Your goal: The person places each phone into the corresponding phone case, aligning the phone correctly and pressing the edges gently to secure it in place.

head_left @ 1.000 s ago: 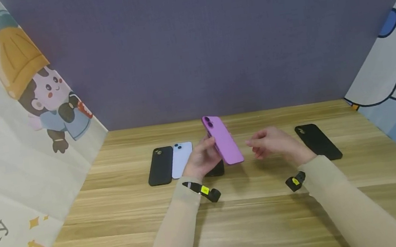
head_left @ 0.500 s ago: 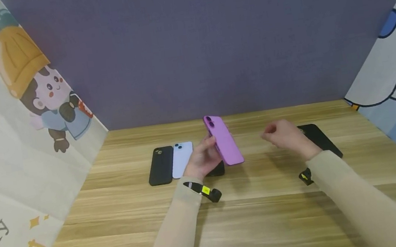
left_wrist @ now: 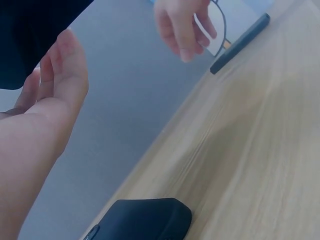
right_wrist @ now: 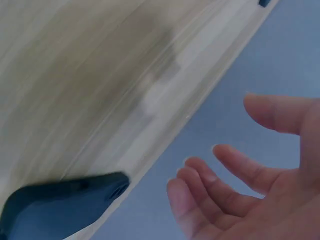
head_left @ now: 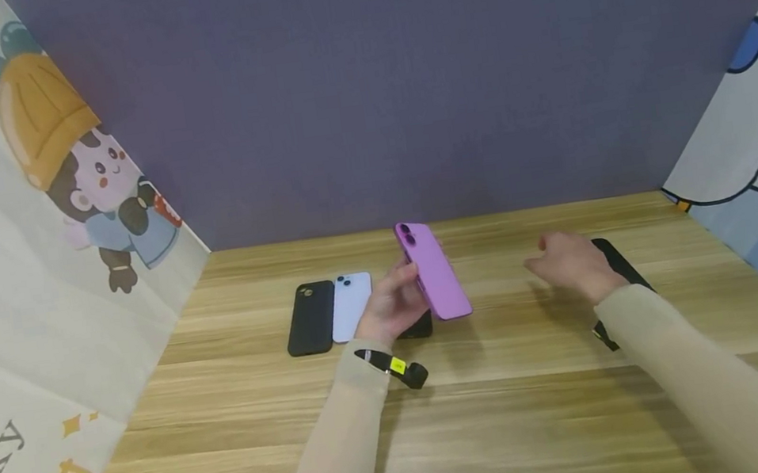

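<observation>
My left hand (head_left: 395, 306) grips a pink-purple phone (head_left: 438, 273) above the table, tilted, with its back and camera lenses facing up. In the left wrist view the phone (left_wrist: 30, 35) shows only as a dark face beside the fingers. My right hand (head_left: 569, 263) hovers over the right side of the table, its fingers loosely bent and nothing between them. Below and behind it lies a black phone case (head_left: 623, 264), partly covered by the hand. The right wrist view shows this case (right_wrist: 55, 210) too, apart from the fingers.
To the left lie a black phone case (head_left: 311, 319) and a pale blue phone (head_left: 352, 308), side by side. Another black case (head_left: 418, 327) sits mostly hidden beneath the left hand. A grey panel (head_left: 403, 89) stands behind the wooden table (head_left: 490, 422), with printed cloths at both sides.
My right hand has moved right, away from the pink-purple phone and over toward the black case. The left hand keeps its hold on the phone, almost still.
</observation>
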Demonstrator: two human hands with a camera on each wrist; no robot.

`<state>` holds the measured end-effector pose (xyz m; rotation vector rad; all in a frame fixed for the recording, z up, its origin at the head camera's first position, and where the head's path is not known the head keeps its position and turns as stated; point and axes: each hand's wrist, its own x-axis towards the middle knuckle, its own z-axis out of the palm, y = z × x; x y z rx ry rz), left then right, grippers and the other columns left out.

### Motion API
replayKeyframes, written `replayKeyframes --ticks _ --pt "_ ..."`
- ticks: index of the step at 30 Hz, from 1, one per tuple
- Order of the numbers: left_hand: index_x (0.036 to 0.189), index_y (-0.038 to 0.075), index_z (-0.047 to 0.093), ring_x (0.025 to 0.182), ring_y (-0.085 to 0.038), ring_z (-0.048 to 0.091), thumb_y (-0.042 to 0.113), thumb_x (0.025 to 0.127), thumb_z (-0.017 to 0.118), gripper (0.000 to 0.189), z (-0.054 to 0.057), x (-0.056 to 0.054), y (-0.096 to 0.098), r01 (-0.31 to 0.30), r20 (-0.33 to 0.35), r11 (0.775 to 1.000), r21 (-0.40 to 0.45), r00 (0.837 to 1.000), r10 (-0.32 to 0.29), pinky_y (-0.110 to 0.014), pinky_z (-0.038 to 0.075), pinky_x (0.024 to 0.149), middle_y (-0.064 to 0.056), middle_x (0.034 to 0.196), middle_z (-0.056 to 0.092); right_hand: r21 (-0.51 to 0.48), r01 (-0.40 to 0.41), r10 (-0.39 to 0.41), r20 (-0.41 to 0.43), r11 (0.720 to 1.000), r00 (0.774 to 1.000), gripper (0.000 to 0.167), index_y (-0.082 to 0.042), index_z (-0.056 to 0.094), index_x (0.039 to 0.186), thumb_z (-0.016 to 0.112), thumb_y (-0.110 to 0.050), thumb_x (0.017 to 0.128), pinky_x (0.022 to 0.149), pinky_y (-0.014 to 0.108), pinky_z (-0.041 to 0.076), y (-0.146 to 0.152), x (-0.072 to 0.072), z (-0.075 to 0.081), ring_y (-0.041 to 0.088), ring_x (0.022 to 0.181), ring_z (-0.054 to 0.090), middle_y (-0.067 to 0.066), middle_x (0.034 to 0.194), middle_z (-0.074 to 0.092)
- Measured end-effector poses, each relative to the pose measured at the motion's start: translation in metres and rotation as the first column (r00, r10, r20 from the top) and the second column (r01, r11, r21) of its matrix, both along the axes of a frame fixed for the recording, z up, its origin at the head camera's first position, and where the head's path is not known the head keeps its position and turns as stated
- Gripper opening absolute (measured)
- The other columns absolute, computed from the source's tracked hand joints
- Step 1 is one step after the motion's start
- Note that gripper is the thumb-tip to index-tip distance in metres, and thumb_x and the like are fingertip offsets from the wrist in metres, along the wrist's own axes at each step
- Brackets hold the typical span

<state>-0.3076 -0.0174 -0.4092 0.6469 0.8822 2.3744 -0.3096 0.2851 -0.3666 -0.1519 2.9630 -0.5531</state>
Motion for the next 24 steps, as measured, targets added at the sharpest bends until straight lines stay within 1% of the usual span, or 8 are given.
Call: replayKeyframes --ticks 3,5,8,10,12,18,22,24 --pt "0.131 0.016 0.059 0.108 -0.016 0.061 0.031 0.070 0.092 0.072 0.001 0.001 0.001 -0.004 0.007 1.000 -0.002 1.000 0.004 -0.037 0.040 0.103 0.001 0.116 0.067 0.025 0.020 -0.020 0.004 0.999 1.000 0.051 0.008 0.056 0.122 0.054 -0.038 0.099 0.060 0.043 0.047 0.009 -0.003 -0.003 0.036 0.083 0.058 0.029 0.114 0.060" --pt "0.132 0.016 0.058 0.108 -0.016 0.060 0.032 0.070 0.091 0.072 0.001 0.001 0.001 -0.003 0.000 1.000 -0.005 1.000 0.003 -0.037 0.040 0.103 0.001 0.116 0.067 0.042 0.026 -0.026 0.001 0.999 1.000 0.051 0.009 0.056 0.119 0.056 -0.038 0.098 0.056 0.041 0.046 0.016 -0.005 -0.004 0.034 0.078 0.057 0.030 0.111 0.060" --pt "0.133 0.016 0.057 0.108 -0.016 0.060 0.033 0.070 0.091 0.073 0.000 0.001 0.002 -0.003 -0.015 1.000 -0.021 1.000 0.003 -0.037 0.041 0.103 0.002 0.116 0.067 0.068 0.031 -0.031 0.001 0.997 1.000 0.063 0.013 0.052 0.130 0.056 -0.041 0.097 0.064 0.050 0.052 0.024 -0.008 -0.006 0.050 0.095 0.059 0.037 0.122 0.056" --pt "0.134 0.016 0.056 0.108 -0.016 0.060 0.034 0.071 0.091 0.074 0.000 0.001 0.003 -0.001 -0.026 1.000 -0.028 1.000 0.000 -0.037 0.041 0.103 0.002 0.116 0.067 0.079 0.040 -0.041 0.008 0.996 0.999 0.071 0.015 0.048 0.135 0.057 -0.043 0.096 0.074 0.060 0.052 0.029 -0.008 -0.006 0.059 0.110 0.051 0.041 0.132 0.049" --pt "0.134 0.016 0.056 0.108 -0.016 0.061 0.035 0.071 0.091 0.074 0.000 0.001 0.003 -0.004 -0.028 0.999 -0.032 1.000 0.003 -0.037 0.041 0.103 0.002 0.116 0.067 0.088 0.054 -0.056 0.027 0.995 0.998 0.078 0.015 0.044 0.140 0.056 -0.048 0.095 0.086 0.069 0.046 0.034 -0.009 -0.006 0.066 0.120 0.040 0.045 0.138 0.042" --pt "0.133 0.016 0.058 0.108 -0.016 0.062 0.034 0.071 0.091 0.072 -0.001 0.001 0.003 -0.005 -0.020 1.000 -0.025 1.000 0.004 -0.037 0.041 0.102 0.001 0.115 0.068 0.138 0.105 -0.120 0.101 0.985 0.988 0.103 0.015 0.026 0.151 0.052 -0.065 0.093 0.096 0.080 0.032 0.051 -0.011 -0.012 0.075 0.126 0.020 0.053 0.144 0.020" --pt "0.132 0.016 0.059 0.107 -0.017 0.062 0.033 0.071 0.091 0.071 -0.003 0.000 0.004 0.005 -0.022 1.000 -0.023 1.000 -0.006 -0.037 0.042 0.102 0.001 0.114 0.068 0.164 0.086 -0.115 0.172 0.983 0.978 0.105 0.021 0.021 0.149 0.052 -0.062 0.093 0.101 0.079 0.027 0.064 -0.012 -0.012 0.075 0.127 0.015 0.057 0.143 0.013" --pt "0.132 0.016 0.059 0.108 -0.017 0.062 0.033 0.072 0.091 0.071 -0.003 -0.001 0.004 0.009 -0.026 1.000 -0.022 1.000 -0.009 -0.037 0.042 0.102 0.000 0.115 0.068 0.172 0.066 -0.101 0.206 0.983 0.973 0.105 0.023 0.022 0.147 0.054 -0.061 0.092 0.104 0.077 0.026 0.069 -0.012 -0.010 0.074 0.128 0.018 0.056 0.142 0.017"
